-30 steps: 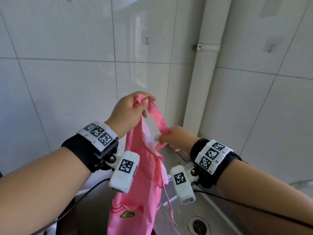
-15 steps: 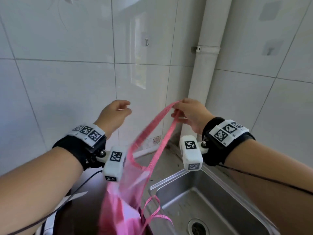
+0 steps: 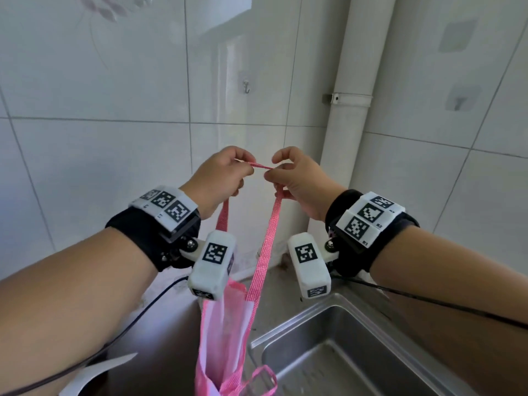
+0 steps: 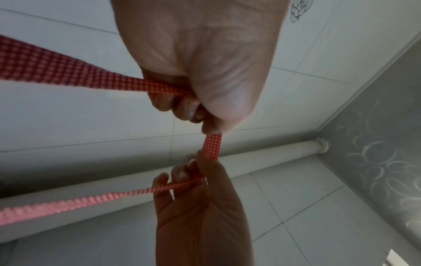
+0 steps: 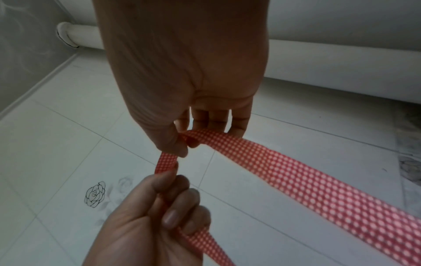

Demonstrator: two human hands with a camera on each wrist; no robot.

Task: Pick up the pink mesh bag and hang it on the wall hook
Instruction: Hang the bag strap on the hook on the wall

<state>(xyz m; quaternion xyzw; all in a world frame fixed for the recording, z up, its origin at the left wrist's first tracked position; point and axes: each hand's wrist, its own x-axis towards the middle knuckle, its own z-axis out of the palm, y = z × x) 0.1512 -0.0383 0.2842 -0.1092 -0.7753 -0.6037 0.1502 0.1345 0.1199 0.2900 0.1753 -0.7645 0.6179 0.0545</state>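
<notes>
The pink mesh bag [image 3: 221, 335] hangs below my wrists over the counter edge. Its long handle strap [image 3: 264, 247] runs up to both hands. My left hand [image 3: 245, 167] and right hand [image 3: 272, 170] each pinch the strap's top, holding a short stretch [image 3: 259, 166] taut between them. The small metal wall hook [image 3: 246, 86] sits on the tile above and slightly left of the hands, well apart from the strap. In the left wrist view my left hand [image 4: 206, 126] pinches the strap [image 4: 213, 145]. In the right wrist view my right hand [image 5: 185, 146] pinches the same strap [image 5: 296, 176].
A steel sink [image 3: 288, 335] lies below on the right. A white vertical pipe [image 3: 353, 115] runs up the corner. A second hook [image 3: 458, 102] is on the right wall. A dark counter [image 3: 171, 332] with a white paper strip [image 3: 94, 372] lies lower left.
My left hand, free half a second ago, has taken the strap beside my right hand. Both hands have come together at the centre below the hook, and the strap now stretches between them.
</notes>
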